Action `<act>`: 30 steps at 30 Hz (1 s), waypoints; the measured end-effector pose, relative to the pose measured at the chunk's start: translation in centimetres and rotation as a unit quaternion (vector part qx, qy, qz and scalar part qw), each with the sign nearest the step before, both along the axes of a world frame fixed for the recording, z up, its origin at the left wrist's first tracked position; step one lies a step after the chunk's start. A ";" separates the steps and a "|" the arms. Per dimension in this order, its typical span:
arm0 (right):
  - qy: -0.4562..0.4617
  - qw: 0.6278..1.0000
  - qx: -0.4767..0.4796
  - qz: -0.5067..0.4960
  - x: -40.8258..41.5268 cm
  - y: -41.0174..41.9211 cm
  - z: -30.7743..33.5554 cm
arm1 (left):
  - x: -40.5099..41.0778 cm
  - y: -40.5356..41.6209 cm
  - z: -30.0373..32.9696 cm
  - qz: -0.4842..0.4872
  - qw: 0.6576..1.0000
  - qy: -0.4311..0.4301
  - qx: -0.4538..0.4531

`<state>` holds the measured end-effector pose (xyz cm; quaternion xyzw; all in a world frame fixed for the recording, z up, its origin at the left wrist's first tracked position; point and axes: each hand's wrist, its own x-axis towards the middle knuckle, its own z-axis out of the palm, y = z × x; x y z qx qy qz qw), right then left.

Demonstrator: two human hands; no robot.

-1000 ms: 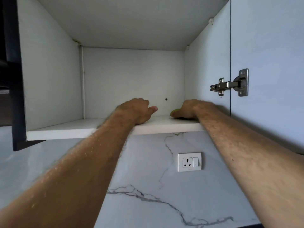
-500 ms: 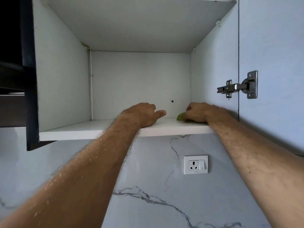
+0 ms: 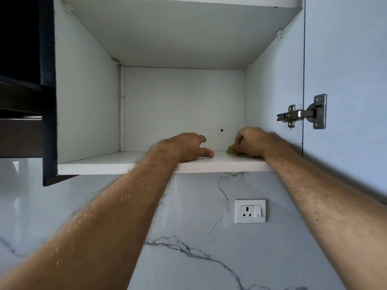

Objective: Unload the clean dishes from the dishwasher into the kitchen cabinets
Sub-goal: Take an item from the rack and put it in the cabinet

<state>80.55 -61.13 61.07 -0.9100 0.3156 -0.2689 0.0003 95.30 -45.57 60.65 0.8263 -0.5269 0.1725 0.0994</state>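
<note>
Your right hand (image 3: 250, 142) is pinching a green item (image 3: 230, 149) near the cabinet shelf's (image 3: 117, 165) right rear corner; your left hand (image 3: 188, 146) is resting there, fingers loosely curled

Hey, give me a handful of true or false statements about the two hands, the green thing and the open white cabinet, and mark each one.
1. The right hand is on a small green object on the white cabinet shelf. True.
2. The left hand holds a white plate. False: it rests on the shelf with nothing visible in it.
3. The green object lies toward the shelf's right side. True.
4. The cabinet is stacked full of dishes. False: only the green object shows on this shelf.
5. A silver metal hinge sits at the cabinet's right wall. True.
6. The white wall socket is inside the cabinet. False: it is on the marble wall below it.
</note>
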 end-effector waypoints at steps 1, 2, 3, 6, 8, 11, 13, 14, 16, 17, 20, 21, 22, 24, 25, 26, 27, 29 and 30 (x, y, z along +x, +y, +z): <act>0.004 0.999 0.029 0.019 0.3 -0.2 0.0 | 0.0 0.0 0.0 0.000 1.000 -0.001 0.000; 0.011 0.998 0.045 0.031 0.6 -0.5 -0.1 | 0.0 -0.1 0.0 -0.001 1.000 -0.001 -0.001; 0.015 0.998 0.054 0.036 0.8 -0.7 -0.1 | -0.1 -0.1 0.0 -0.001 1.000 0.000 -0.002; 0.039 0.998 0.055 0.015 1.1 -1.4 0.0 | -0.2 0.1 0.0 -0.004 1.000 0.004 -0.007; 0.066 0.996 0.068 0.000 1.3 -1.6 0.1 | -0.2 0.2 0.0 -0.007 1.000 0.005 -0.009; 0.101 0.991 0.087 -0.014 1.8 -2.4 0.3 | -0.2 0.1 0.0 -0.008 1.000 0.002 -0.008; 0.115 0.989 0.090 -0.028 2.2 -3.0 0.4 | -0.2 0.1 0.0 -0.010 1.000 0.002 -0.008; 0.120 0.988 0.092 -0.035 2.1 -2.9 0.4 | -0.2 0.1 0.0 -0.012 1.000 0.003 -0.010; 0.125 0.986 0.101 -0.048 1.8 -2.4 0.5 | -0.2 0.1 -0.1 -0.014 1.000 0.004 -0.012; 0.128 0.985 0.107 -0.052 1.5 -2.0 0.5 | -0.2 0.1 -0.1 -0.014 1.000 0.002 -0.012; 0.130 0.982 0.124 -0.056 1.2 -1.0 0.5 | 0.1 0.0 0.0 -0.013 1.000 0.002 -0.008; 0.135 0.980 0.135 -0.055 1.1 -0.6 0.5 | 0.2 0.0 0.0 -0.013 1.000 0.002 -0.007; 0.141 0.979 0.142 -0.049 1.2 -0.7 0.5 | 0.2 0.0 0.0 -0.014 1.000 0.003 -0.007; 0.142 0.980 0.137 -0.043 1.7 -1.6 0.5 | 0.3 0.1 -0.1 -0.016 1.000 0.003 -0.008; 0.141 0.980 0.135 -0.043 2.4 -3.4 0.4 | 0.3 0.1 -0.1 -0.017 1.000 0.002 -0.008; 0.144 0.980 0.134 -0.042 3.1 -5.4 0.3 | 0.3 0.1 -0.1 -0.017 1.000 0.003 -0.010; 0.147 0.980 0.129 -0.042 3.2 -5.9 0.2 | 0.4 0.1 -0.1 -0.016 1.000 0.005 -0.012; 0.135 0.984 0.110 -0.046 2.5 -4.3 0.2 | 0.4 0.1 -0.1 -0.016 1.000 0.009 -0.016; 0.123 0.986 0.103 -0.052 1.9 -3.1 0.2 | 0.4 0.1 -0.1 -0.017 1.000 0.009 -0.018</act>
